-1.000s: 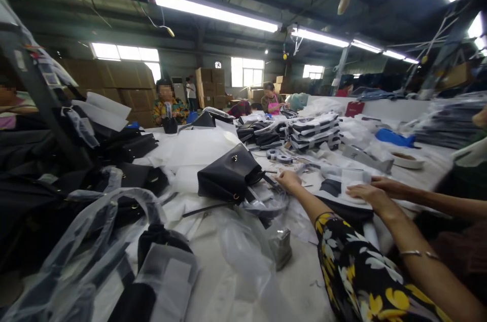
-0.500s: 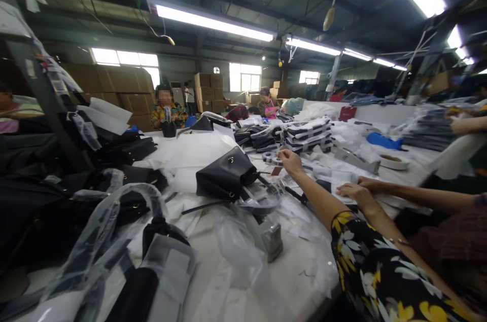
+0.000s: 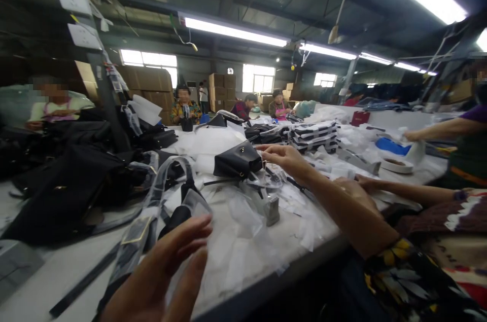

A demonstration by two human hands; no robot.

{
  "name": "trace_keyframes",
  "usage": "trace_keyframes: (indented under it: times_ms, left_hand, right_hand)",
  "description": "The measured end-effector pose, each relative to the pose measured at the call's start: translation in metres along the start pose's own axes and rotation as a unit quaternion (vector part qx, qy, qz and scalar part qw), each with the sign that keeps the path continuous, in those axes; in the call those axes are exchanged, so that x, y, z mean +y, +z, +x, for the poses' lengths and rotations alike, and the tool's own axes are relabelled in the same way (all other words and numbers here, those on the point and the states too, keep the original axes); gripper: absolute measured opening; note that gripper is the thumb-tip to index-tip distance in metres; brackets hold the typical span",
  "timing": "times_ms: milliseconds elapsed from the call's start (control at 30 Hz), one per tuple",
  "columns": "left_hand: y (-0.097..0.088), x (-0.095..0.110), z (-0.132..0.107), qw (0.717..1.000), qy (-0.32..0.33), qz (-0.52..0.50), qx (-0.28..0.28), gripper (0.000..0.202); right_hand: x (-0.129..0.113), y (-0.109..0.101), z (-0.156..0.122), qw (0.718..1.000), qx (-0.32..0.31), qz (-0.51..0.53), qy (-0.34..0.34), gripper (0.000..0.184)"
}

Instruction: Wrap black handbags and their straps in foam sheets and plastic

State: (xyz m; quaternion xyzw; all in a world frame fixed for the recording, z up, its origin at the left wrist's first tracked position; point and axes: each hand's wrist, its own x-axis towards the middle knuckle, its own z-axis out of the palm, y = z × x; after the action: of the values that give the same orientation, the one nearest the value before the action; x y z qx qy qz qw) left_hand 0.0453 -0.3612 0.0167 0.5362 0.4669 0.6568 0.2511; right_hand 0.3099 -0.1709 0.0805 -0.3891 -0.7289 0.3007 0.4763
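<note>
My left hand (image 3: 163, 266) is raised low in the view, thumb apart from the fingers and nothing between them. Below and behind it lie a bag handle (image 3: 162, 180) wrapped in clear plastic and a black strap. A floral sleeve at the lower right leads to my right hand (image 3: 283, 155), whose fingers stretch leftward to the end of a small black handbag (image 3: 234, 161). They look close to or touching the bag, and their tips are hard to make out. The handbag lies on its side on white paper, with gold-coloured fittings. Crumpled clear plastic (image 3: 243, 210) lies in front of it.
Larger black bags (image 3: 64, 195) fill the left side near a metal post (image 3: 114, 109). A neighbour's hands (image 3: 352, 191) work at the right. Beyond are a tape roll (image 3: 396, 165), a blue item (image 3: 391, 146) and stacked pieces (image 3: 314, 135). The table edge (image 3: 281, 267) slants below.
My left hand has come into view from below. My right hand has moved from a pinch near the tape pieces to the handbag's end. The view has swung left.
</note>
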Motion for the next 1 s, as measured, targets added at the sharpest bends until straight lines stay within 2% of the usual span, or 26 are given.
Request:
trace_keyframes:
  times_ms: [100,167,233,300,400,467,533,600,667,733,900,1000]
  left_hand:
    - [0.025,0.002,0.006,0.995,-0.032,-0.021,-0.095,0.042]
    - [0.039,-0.003,0.010,0.990,-0.038,-0.019,-0.131,0.044]
    - [0.043,-0.008,0.011,0.988,-0.045,-0.006,-0.145,0.039]
    - [0.039,-0.011,0.008,0.988,-0.058,0.006,-0.143,0.031]
    - [0.024,-0.010,0.003,0.989,-0.089,0.010,-0.122,0.029]
    - [0.015,-0.008,0.001,0.988,-0.106,-0.006,-0.114,0.032]
    - [0.009,-0.006,-0.001,0.987,-0.111,-0.030,-0.116,0.035]
    - [0.006,-0.005,-0.002,0.986,-0.113,-0.054,-0.113,0.036]
    - [0.005,-0.006,-0.003,0.987,-0.114,-0.062,-0.098,0.035]
    - [0.003,-0.008,-0.004,0.987,-0.131,-0.059,-0.074,0.036]
    - [-0.010,-0.012,-0.004,0.970,-0.203,-0.127,-0.034,0.042]
    - [-0.020,-0.013,-0.002,0.960,-0.222,-0.169,0.001,0.045]
  right_hand:
    - [-0.028,0.032,-0.038,0.996,-0.079,0.042,0.003,0.028]
    - [-0.039,0.052,-0.059,0.992,-0.117,0.039,-0.016,0.025]
    - [-0.045,0.068,-0.077,0.989,-0.137,0.041,-0.039,0.022]
    - [-0.047,0.083,-0.091,0.987,-0.143,0.066,-0.044,0.022]
    - [-0.042,0.099,-0.108,0.978,-0.123,0.168,-0.018,0.025]
    - [-0.033,0.110,-0.118,0.960,-0.128,0.249,-0.001,0.045]
    - [-0.022,0.120,-0.128,0.941,-0.165,0.296,0.006,0.066]
    - [-0.012,0.132,-0.138,0.932,-0.196,0.305,0.000,0.077]
    - [-0.005,0.144,-0.147,0.935,-0.196,0.294,-0.015,0.082]
    - [-0.001,0.154,-0.154,0.941,-0.181,0.285,-0.014,0.074]
    - [0.002,0.168,-0.165,0.950,-0.168,0.261,0.042,0.029]
    - [0.004,0.169,-0.169,0.962,-0.162,0.213,0.059,0.021]
